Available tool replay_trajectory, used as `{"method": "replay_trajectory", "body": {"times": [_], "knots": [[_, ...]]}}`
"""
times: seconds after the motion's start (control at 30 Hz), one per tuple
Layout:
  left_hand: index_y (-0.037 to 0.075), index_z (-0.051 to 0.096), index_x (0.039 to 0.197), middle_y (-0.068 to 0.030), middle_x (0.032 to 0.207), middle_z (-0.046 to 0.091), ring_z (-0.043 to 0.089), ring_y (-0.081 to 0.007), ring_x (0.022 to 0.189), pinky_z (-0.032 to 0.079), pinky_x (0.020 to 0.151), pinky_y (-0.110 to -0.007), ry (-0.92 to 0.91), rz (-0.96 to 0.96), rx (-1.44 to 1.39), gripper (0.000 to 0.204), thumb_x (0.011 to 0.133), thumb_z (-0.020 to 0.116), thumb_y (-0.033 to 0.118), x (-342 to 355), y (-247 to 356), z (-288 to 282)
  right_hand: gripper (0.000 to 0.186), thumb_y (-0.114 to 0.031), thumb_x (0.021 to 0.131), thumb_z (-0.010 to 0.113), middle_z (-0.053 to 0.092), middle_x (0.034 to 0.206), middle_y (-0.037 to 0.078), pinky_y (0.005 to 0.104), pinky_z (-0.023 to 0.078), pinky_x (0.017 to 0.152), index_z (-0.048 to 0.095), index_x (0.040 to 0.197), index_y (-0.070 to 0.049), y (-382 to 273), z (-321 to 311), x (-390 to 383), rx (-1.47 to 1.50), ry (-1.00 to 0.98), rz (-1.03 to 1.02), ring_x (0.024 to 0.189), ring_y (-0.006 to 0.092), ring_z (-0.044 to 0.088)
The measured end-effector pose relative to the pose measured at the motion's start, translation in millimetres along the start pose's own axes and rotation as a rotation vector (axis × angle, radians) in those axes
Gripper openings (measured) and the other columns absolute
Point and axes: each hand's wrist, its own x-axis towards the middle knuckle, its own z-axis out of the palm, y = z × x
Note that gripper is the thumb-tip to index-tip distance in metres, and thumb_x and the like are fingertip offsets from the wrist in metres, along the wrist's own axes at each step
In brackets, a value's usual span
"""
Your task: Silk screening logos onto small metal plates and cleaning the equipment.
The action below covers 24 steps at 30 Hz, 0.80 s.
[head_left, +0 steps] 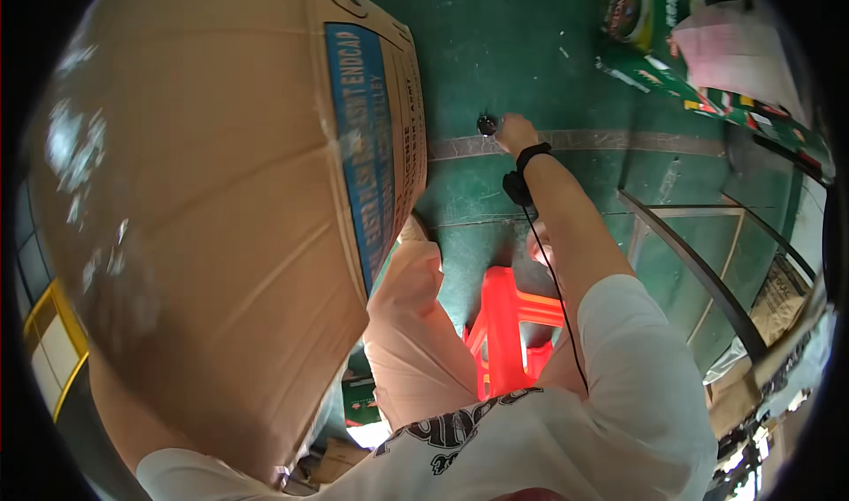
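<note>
A large cardboard box (239,174) with a blue printed panel fills the left side, close to me. My left arm (133,404) runs up along the box's outer side, and my left hand is hidden behind it. My right arm reaches forward, away from my body. At its end my right hand (516,135) is closed, its fingertips at a small dark, round, shiny thing (487,125) that I cannot make out more exactly. Around my right wrist is a black band (533,153) with a small black device and a cable running back toward me.
Below me stands a red plastic stool (501,324) between my legs. The green floor (495,50) carries a greyish strip (619,141). Green cartons (659,76) lie at the far right, a dark metal frame (699,267) nearer on the right. Something yellow-framed (55,342) stands far left.
</note>
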Motion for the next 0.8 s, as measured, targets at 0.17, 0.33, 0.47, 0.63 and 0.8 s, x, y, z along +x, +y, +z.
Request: {"method": "replay_trajectory", "body": {"times": [0.17,0.33,0.47,0.63,0.8], "knots": [[-0.005,0.035,0.129,-0.0211,0.13,0.042,0.037,-0.0312,0.124,0.029,0.103,-0.035,-0.169,-0.204,0.009,0.055,0.081,0.057,0.013,-25.1,-7.7,36.9,0.051,-0.025,0.068,0.071,0.052,0.112,0.012,0.0409,0.049,0.082,0.05,0.112,-0.01,-14.9,49.6,51.0,-0.034,0.038,0.006,0.105,0.0314,0.051],[-0.005,0.035,0.129,-0.0207,0.13,0.041,0.037,-0.0306,0.124,0.03,0.102,-0.035,-0.248,-0.386,0.046,0.055,0.082,0.057,0.013,-70.7,-13.8,30.1,0.05,-0.024,0.066,0.074,0.05,0.102,0.011,0.0397,0.05,0.078,0.048,0.107,-0.01,-8.0,93.5,65.1,-0.113,0.189,-0.143,0.1,0.0304,0.051],[-0.005,0.034,0.129,-0.0205,0.13,0.041,0.037,-0.0302,0.124,0.03,0.102,-0.035,-0.267,-0.491,0.038,0.055,0.082,0.057,0.013,-105.8,-19.3,45.3,0.047,-0.021,0.067,0.073,0.05,0.1,0.012,0.0391,0.051,0.076,0.048,0.106,-0.01,-8.0,107.8,75.9,-0.087,0.231,-0.143,0.098,0.0306,0.052],[-0.004,0.034,0.129,-0.0201,0.13,0.041,0.037,-0.0297,0.124,0.031,0.102,-0.035,-0.311,-0.557,-0.008,0.055,0.082,0.057,0.013,-124.2,-28.4,71.0,0.03,-0.011,0.07,0.066,0.052,0.102,0.018,0.0415,0.05,0.076,0.056,0.098,-0.006,-2.3,99.3,75.4,0.034,0.034,-0.029,0.092,0.0354,0.057],[-0.004,0.033,0.13,-0.0198,0.131,0.041,0.038,-0.0292,0.124,0.031,0.101,-0.035,-0.418,-0.502,-0.037,0.055,0.083,0.057,0.014,-105.4,-39.4,58.1,0.026,-0.024,0.078,0.056,0.062,0.087,0.024,0.0455,0.048,0.076,0.06,0.088,0.0,-36.2,84.4,-15.9,0.498,0.081,0.268,0.087,0.0387,0.059]]}}
